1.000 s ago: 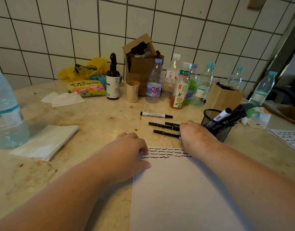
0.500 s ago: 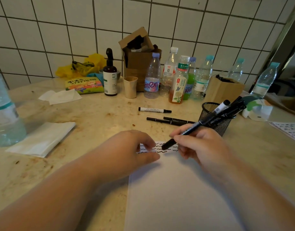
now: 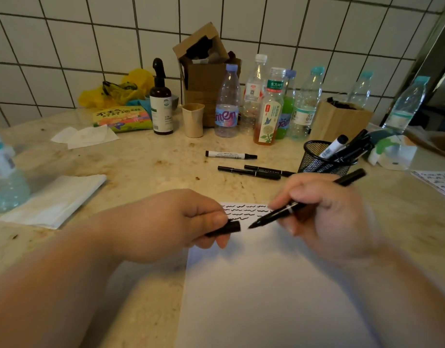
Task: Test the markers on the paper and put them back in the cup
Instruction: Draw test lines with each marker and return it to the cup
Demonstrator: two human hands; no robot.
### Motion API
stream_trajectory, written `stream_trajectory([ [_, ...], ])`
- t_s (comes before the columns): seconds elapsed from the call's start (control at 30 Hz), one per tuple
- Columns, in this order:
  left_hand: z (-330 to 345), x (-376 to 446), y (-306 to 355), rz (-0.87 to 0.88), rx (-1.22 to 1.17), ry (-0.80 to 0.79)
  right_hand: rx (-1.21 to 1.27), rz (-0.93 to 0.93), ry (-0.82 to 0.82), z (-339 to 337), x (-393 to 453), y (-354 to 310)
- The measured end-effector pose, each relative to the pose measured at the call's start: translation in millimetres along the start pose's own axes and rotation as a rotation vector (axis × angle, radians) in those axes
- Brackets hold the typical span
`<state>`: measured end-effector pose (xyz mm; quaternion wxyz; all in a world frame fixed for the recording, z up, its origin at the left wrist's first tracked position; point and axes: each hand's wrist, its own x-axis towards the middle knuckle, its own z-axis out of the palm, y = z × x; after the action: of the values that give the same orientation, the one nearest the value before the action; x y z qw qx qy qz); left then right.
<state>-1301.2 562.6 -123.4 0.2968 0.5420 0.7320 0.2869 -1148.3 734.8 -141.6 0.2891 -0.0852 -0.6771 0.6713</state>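
Observation:
My right hand (image 3: 327, 212) grips a thin black marker (image 3: 304, 203), uncapped, its tip hovering just over the white paper (image 3: 266, 285). My left hand (image 3: 181, 222) pinches the black cap (image 3: 225, 228), held a little left of the tip. Rows of black squiggles (image 3: 244, 212) run along the paper's top edge. Behind my right hand, a black mesh cup (image 3: 317, 156) holds several markers. On the table lie a white-barrelled marker (image 3: 230, 155) and two thin black markers (image 3: 249, 171) side by side.
Plastic bottles (image 3: 269, 104), a brown spray bottle (image 3: 162, 106), a beige cup (image 3: 192, 119) and cardboard boxes (image 3: 206, 79) line the tiled wall. Folded tissue (image 3: 55, 199) and a large water bottle (image 3: 3, 177) sit at left. Another scribbled sheet (image 3: 437, 182) lies far right.
My right hand picked one thin black marker off the table and brought it over the paper. My left hand pulled its cap off and holds it apart from the tip.

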Motion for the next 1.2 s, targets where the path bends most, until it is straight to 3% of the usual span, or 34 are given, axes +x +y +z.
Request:
stream_trajectory([
  [0.1, -5, 5, -8, -0.105, -0.003, 0.231, -0.016, 0.049, 0.144, -10, 5, 5],
  [0.2, 3, 18, -14, -0.142, 0.261, 0.396, -0.189, 0.218, 0.279, -6, 9, 14],
  [0.3, 10, 21, -25, -0.137, 0.365, 0.371, -0.284, 0.324, 0.368, -6, 13, 19],
  [0.4, 10, 20, -31, -0.118, 0.431, 0.341, -0.322, 0.327, 0.349, -6, 14, 20],
  [1.2, 11, 18, -30, -0.121, 0.419, 0.317, -0.431, 0.284, 0.278, 1, 11, 22],
])
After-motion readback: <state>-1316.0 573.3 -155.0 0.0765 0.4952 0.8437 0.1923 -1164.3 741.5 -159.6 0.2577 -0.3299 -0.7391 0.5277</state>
